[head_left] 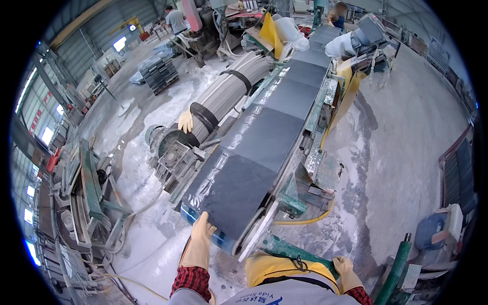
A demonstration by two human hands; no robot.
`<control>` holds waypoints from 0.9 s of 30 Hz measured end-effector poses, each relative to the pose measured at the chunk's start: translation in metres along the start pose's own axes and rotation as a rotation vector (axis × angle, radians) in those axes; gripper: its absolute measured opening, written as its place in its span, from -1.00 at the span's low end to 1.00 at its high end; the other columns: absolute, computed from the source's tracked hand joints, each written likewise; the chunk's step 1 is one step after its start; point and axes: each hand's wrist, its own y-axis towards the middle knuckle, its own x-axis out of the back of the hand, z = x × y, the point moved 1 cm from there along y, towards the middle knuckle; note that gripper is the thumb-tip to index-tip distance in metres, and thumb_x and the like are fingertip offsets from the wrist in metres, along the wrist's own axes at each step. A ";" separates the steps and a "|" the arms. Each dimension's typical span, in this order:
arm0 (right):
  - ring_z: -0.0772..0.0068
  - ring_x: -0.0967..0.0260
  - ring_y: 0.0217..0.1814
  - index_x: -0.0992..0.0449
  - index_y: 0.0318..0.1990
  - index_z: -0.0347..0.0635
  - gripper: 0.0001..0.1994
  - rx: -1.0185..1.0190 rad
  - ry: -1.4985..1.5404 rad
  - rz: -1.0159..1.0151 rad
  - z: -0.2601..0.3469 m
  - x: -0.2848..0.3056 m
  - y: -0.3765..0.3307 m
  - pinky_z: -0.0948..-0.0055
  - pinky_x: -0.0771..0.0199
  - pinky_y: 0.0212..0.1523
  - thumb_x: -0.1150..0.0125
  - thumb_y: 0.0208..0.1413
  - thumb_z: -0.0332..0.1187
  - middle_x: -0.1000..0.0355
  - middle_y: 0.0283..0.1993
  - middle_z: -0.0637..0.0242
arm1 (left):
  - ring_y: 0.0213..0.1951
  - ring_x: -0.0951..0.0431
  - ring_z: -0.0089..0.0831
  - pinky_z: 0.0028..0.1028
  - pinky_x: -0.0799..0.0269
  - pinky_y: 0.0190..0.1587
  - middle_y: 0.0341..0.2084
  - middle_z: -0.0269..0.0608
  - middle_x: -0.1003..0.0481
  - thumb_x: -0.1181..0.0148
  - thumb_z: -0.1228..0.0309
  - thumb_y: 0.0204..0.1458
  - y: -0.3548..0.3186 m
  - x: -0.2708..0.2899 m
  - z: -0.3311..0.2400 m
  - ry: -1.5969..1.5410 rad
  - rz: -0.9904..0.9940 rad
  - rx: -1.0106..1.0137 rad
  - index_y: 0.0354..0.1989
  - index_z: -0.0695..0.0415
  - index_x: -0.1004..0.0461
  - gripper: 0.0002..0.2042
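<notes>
**Your left hand at the near edge of the dark slab**

Your left hand, in a pale glove, reaches the blue near end of the conveyor, its fingers at the slab's near edge. The slab lies flat, stretching away just beyond those fingers and to their right. Whether they are closed on the edge or only resting against it, I cannot tell.

Your right hand, gloved too, is well to the right of the slab, beside your yellow apron and near the end of a green bar. Its fingers are partly hidden, so I cannot tell whether they grip anything.

Beyond your left fingers, a line of similar slabs runs on up the conveyor. Left of that line lie a dusty motor, a loose glove and a ridged grey bundle bound with black bands. Farther from your fingers, a stack of dark pieces sits on the floor, with two people in the distance.
</notes>
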 end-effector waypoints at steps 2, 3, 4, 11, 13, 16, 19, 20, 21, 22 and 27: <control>0.04 -0.57 0.12 -0.70 0.02 0.14 -0.61 0.010 0.021 0.012 -0.005 -0.004 0.004 0.26 -0.51 0.18 -0.09 0.17 0.00 -0.64 0.00 0.17 | -0.30 -0.51 -0.39 -0.37 -0.33 -0.39 -0.25 -0.34 -0.54 -0.18 0.13 0.31 0.014 0.008 -0.003 -0.083 0.033 0.081 -0.10 0.08 -0.47 -0.73; 0.05 -0.57 0.12 -0.70 0.02 0.14 -0.61 0.023 0.018 0.003 -0.009 -0.006 0.005 0.25 -0.51 0.17 -0.09 0.17 0.00 -0.64 0.00 0.17 | -0.17 -0.53 -0.33 -0.33 -0.39 -0.23 -0.15 -0.28 -0.54 -0.19 0.12 0.30 0.010 0.011 0.000 -0.124 0.028 0.054 0.01 0.11 -0.45 -0.67; 0.05 -0.57 0.11 -0.70 0.01 0.14 -0.61 0.026 0.028 -0.015 -0.011 -0.011 0.005 0.25 -0.51 0.16 -0.09 0.16 0.00 -0.64 0.00 0.16 | -0.04 -0.55 -0.27 -0.28 -0.45 -0.07 -0.04 -0.22 -0.55 -0.21 0.11 0.29 -0.001 0.000 0.001 -0.157 0.038 0.028 0.11 0.15 -0.42 -0.60; 0.13 -0.57 0.13 -0.70 0.02 0.10 -0.63 -0.076 0.012 0.024 0.020 0.030 -0.030 0.31 -0.50 0.18 -0.09 0.20 -0.04 -0.64 0.02 0.17 | 0.25 -0.47 -0.12 -0.15 -0.39 0.31 0.26 -0.10 -0.45 -0.17 0.13 0.27 -0.073 -0.085 -0.074 -0.286 0.080 -0.028 0.30 0.19 -0.37 -0.47; 0.14 -0.57 0.13 -0.69 0.04 0.10 -0.62 -0.084 0.037 -0.038 0.011 0.022 -0.027 0.34 -0.48 0.19 -0.10 0.21 -0.04 -0.64 0.02 0.18 | 0.27 -0.45 -0.08 -0.08 -0.36 0.37 0.28 -0.06 -0.43 -0.12 0.24 0.30 -0.071 -0.099 -0.081 -0.237 0.089 0.066 0.29 0.20 -0.39 -0.55; 0.08 -0.57 0.12 -0.68 0.06 0.09 -0.62 -0.022 0.133 -0.118 0.031 0.023 -0.041 0.33 -0.50 0.19 -0.10 0.23 -0.04 -0.63 0.02 0.14 | 0.22 -0.50 -0.02 -0.02 -0.38 0.34 0.22 -0.01 -0.49 -0.10 0.42 0.22 -0.053 -0.080 -0.067 -0.347 0.280 0.030 0.28 0.23 -0.40 -0.57; 0.02 -0.59 0.07 -0.69 0.05 0.07 -0.63 0.016 0.173 -0.137 0.044 0.031 -0.063 0.28 -0.53 0.14 -0.12 0.22 -0.06 -0.63 -0.02 0.09 | 0.10 -0.58 0.04 0.00 -0.49 0.25 0.08 0.09 -0.57 -0.15 0.52 -0.04 -0.065 -0.084 -0.080 -0.303 0.230 0.073 0.15 0.34 -0.48 -0.51; 0.00 -0.59 0.05 -0.69 0.04 0.06 -0.64 0.027 0.195 -0.155 0.046 0.032 -0.067 0.27 -0.55 0.13 -0.13 0.22 -0.07 -0.63 -0.03 0.07 | 0.08 -0.60 0.04 0.00 -0.51 0.22 0.06 0.11 -0.58 -0.18 0.51 -0.10 -0.076 -0.092 -0.089 -0.276 0.253 0.092 0.12 0.36 -0.50 -0.50; -0.01 -0.60 0.03 -0.69 0.04 0.05 -0.64 0.038 0.215 -0.173 0.049 0.035 -0.070 0.26 -0.56 0.11 -0.14 0.22 -0.08 -0.63 -0.05 0.05 | 0.02 -0.63 0.05 -0.01 -0.56 0.17 -0.01 0.12 -0.61 -0.20 0.49 -0.22 -0.094 -0.099 -0.091 -0.267 0.251 0.031 0.02 0.41 -0.54 -0.49; -0.01 -0.60 0.02 -0.69 0.04 0.04 -0.65 0.078 0.251 -0.220 0.057 0.040 -0.073 0.26 -0.57 0.10 -0.15 0.22 -0.09 -0.63 -0.07 0.04 | 0.02 -0.63 0.05 -0.01 -0.57 0.17 -0.01 0.10 -0.61 -0.21 0.49 -0.23 -0.099 -0.094 -0.096 -0.253 0.288 -0.010 0.03 0.40 -0.54 -0.48; 0.25 -0.61 0.02 -0.63 0.15 -0.10 -0.61 0.106 0.609 -0.136 0.088 0.052 -0.107 0.45 -0.53 0.10 -0.09 0.28 -0.18 -0.67 -0.01 0.14 | 0.06 -0.61 0.03 -0.06 -0.56 0.18 0.07 0.01 -0.59 -0.21 0.48 -0.28 -0.147 -0.080 -0.117 -0.166 0.407 -0.101 0.13 0.32 -0.50 -0.37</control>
